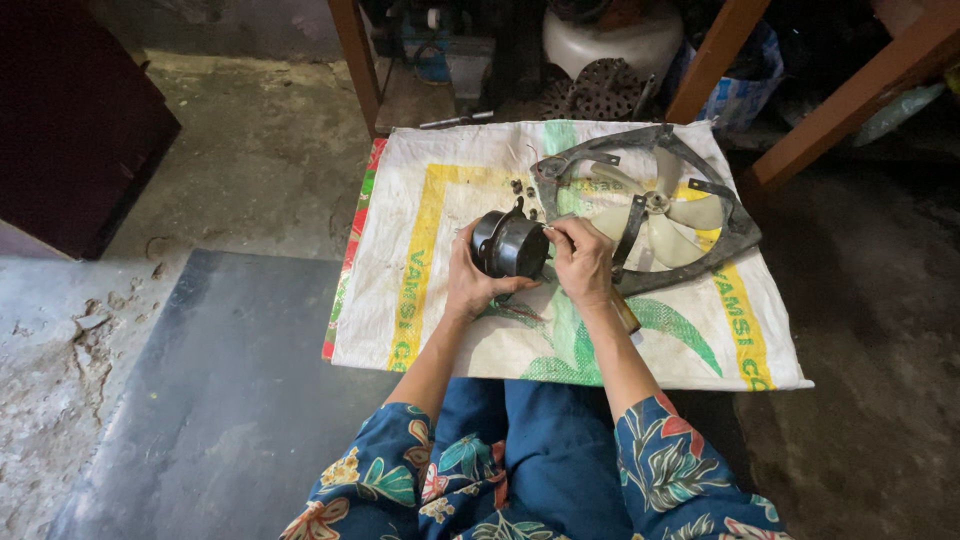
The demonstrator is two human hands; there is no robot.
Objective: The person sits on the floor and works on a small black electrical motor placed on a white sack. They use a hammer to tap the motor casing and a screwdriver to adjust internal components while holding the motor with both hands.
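I sit on the floor with a white woven sack (pixel 440 300) spread before my knees, and my left hand (pixel 468 285) is wrapped around the near side of a small round black motor (pixel 510 245), holding it just above the middle of the sack. My right hand (pixel 583 262) is pinched closed on a thin tool whose tip touches the motor's right edge. Further right, a dark fan frame (pixel 735 230) with pale translucent blades (pixel 680 225) lies flat on the sack, and a few small dark screws (pixel 522 187) rest just beyond the motor.

Woven sack (pixel 450 330) on floor; fan frame (pixel 650 205); small screws (pixel 522 187).
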